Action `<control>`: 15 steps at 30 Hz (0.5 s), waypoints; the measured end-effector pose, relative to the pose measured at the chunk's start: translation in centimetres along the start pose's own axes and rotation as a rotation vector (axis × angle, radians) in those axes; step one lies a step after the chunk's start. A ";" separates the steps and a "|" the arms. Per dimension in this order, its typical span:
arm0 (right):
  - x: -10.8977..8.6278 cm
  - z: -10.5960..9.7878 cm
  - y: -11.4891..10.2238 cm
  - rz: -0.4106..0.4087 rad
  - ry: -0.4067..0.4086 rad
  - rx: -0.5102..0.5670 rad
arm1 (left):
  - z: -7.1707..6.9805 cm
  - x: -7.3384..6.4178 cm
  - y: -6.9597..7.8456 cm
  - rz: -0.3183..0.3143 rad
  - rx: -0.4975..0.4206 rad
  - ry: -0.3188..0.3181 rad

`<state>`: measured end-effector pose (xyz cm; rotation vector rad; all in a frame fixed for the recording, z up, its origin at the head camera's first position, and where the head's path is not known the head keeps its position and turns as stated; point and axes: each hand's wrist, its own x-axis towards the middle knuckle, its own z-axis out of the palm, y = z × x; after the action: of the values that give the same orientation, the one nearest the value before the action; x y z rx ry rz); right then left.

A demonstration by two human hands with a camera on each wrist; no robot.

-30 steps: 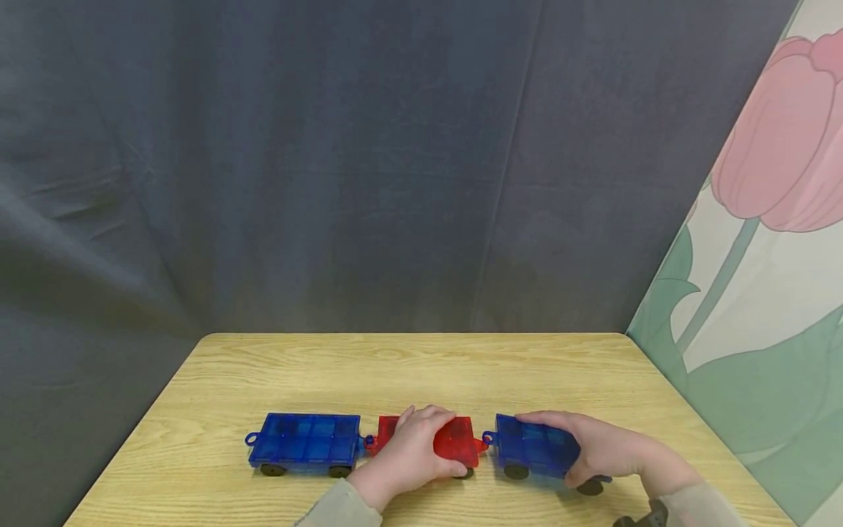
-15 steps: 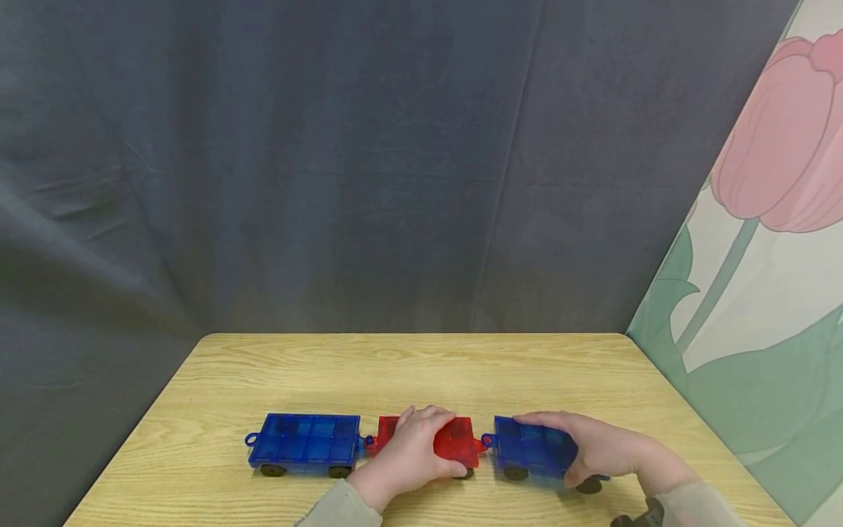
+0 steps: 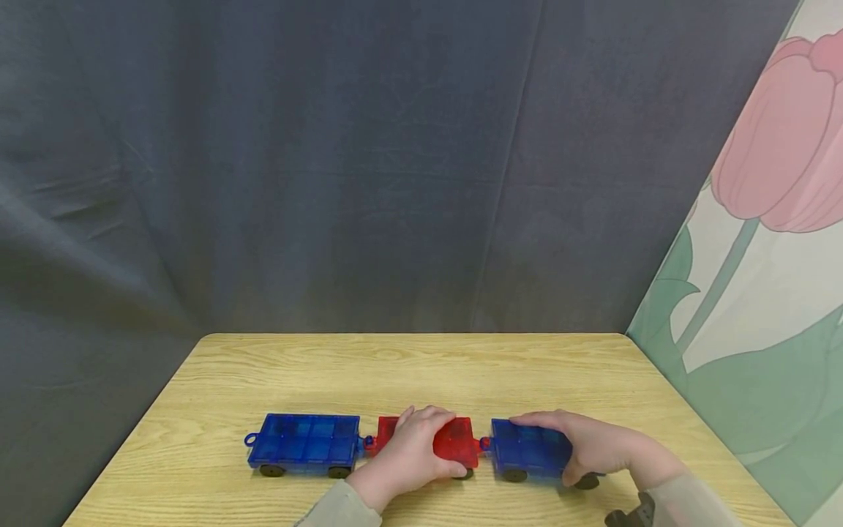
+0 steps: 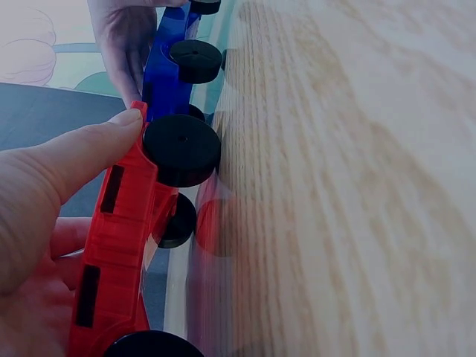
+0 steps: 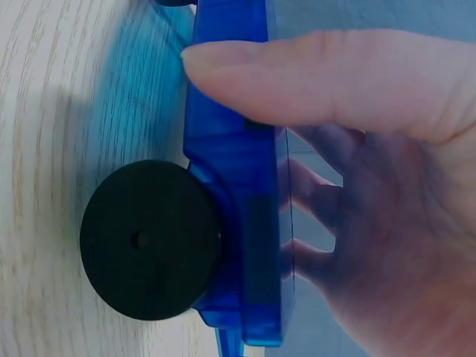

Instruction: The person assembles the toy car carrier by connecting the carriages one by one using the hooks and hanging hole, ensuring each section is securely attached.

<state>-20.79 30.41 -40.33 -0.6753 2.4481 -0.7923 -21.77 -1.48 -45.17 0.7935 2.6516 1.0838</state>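
Three see-through toy train cars with black wheels stand in a row on the table. My left hand (image 3: 413,457) grips the middle red train car (image 3: 456,439) from above, thumb on its near side and fingers over the far edge. With my right hand (image 3: 596,445) I hold the right blue train car (image 3: 527,446) across its sides, the thumb on the near side in the right wrist view. This car's ring (image 3: 485,444) overlaps the red car's hook. At the left, the other blue train car (image 3: 306,439) is joined to the red one, its free ring (image 3: 251,439) pointing left.
The light wooden table (image 3: 421,366) runs back to a dark grey curtain (image 3: 395,183). On the right hangs a cloth with a tulip print (image 3: 777,146).
My right hand has moved the right blue car slightly left, and its ring now overlaps the red car's hook. The left hand, the red car and the left blue car stay nearly still.
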 end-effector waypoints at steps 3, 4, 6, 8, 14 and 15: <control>0.0 0.0 -0.1 0.016 0.000 0.003 | 0.0 0.0 0.0 0.003 -0.002 0.003; 0.0 0.0 -0.1 0.019 -0.001 0.002 | 0.0 0.0 0.0 0.004 -0.002 0.004; 0.0 0.0 -0.2 0.023 -0.001 0.002 | 0.0 0.0 0.1 0.006 -0.002 0.007; 0.1 0.0 -0.1 0.026 0.000 0.002 | 0.0 0.0 0.1 0.006 -0.001 0.008; 0.3 0.0 0.0 -0.006 0.004 -0.014 | 0.0 0.0 0.1 0.004 -0.001 0.006; 0.3 0.1 0.0 -0.009 0.005 -0.014 | 0.0 0.0 0.1 0.003 -0.002 0.005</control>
<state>-21.00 30.15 -40.44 -0.6906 2.4594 -0.7815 -21.73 -1.44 -45.08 0.7964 2.6537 1.0902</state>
